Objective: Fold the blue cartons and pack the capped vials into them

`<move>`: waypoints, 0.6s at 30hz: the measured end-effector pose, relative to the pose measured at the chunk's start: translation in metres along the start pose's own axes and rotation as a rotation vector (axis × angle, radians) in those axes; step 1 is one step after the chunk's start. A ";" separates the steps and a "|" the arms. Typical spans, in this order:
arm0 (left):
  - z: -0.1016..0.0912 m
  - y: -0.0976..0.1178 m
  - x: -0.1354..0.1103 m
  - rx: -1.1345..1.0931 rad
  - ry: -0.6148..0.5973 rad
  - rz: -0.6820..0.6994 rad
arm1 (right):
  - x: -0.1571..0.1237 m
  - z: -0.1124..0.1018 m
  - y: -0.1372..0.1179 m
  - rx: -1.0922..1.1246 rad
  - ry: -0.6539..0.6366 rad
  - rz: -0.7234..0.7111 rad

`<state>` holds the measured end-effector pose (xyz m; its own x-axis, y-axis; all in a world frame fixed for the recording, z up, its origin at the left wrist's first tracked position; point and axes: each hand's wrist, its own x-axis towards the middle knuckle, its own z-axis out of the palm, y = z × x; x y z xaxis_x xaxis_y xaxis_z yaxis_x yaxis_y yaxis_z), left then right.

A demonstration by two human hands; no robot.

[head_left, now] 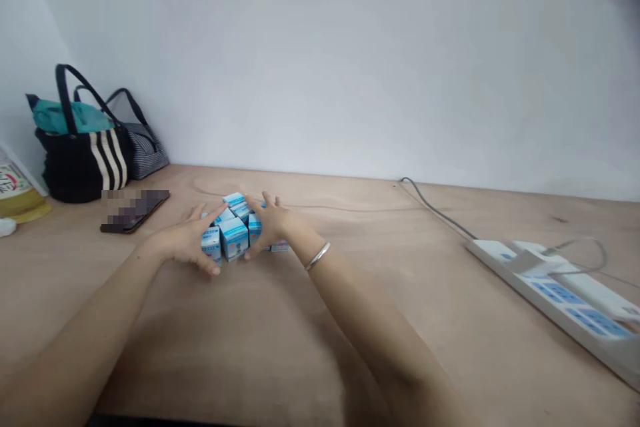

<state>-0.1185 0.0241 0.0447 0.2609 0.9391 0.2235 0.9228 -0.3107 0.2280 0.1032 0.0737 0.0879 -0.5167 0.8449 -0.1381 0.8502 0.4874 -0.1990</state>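
Note:
Several small blue-and-white cardboard boxes (235,238) are bunched together on the wooden table, left of the middle. My left hand (190,240) lies along the left side of the bunch, its thumb and fingers spread around the nearest box. From the right, my right hand (269,223) reaches over the other boxes with its fingers apart and partly hides them. Both hands appear to touch the bunch, and neither has a box lifted off the table. A silver bangle (318,256) circles my right wrist.
A dark phone (134,211) lies left of the boxes. Behind it stand a black bag with white stripes (85,163) and a striped grey bag (147,150). A bottle of yellow liquid (20,193) is at the left edge. At right lies a white power strip (550,300) with a cable.

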 end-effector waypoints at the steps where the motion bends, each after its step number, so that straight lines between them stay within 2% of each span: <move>1: 0.000 0.003 0.003 0.001 -0.063 -0.005 | 0.005 0.000 -0.001 -0.002 -0.014 0.003; 3: 0.002 0.011 0.010 0.001 -0.122 -0.009 | 0.012 0.001 -0.001 -0.015 -0.011 -0.007; 8: 0.011 0.022 0.027 -0.003 0.020 0.067 | 0.015 0.009 0.007 -0.074 0.125 -0.112; 13: 0.017 0.025 0.037 -0.034 0.041 0.167 | 0.001 0.012 0.020 -0.088 0.209 -0.123; 18: 0.027 0.047 0.052 -0.072 0.042 0.233 | -0.021 0.009 0.041 -0.065 0.249 -0.071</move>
<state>-0.0538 0.0621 0.0418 0.4515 0.8342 0.3165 0.8159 -0.5296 0.2319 0.1484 0.0738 0.0736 -0.5415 0.8324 0.1182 0.8215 0.5537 -0.1363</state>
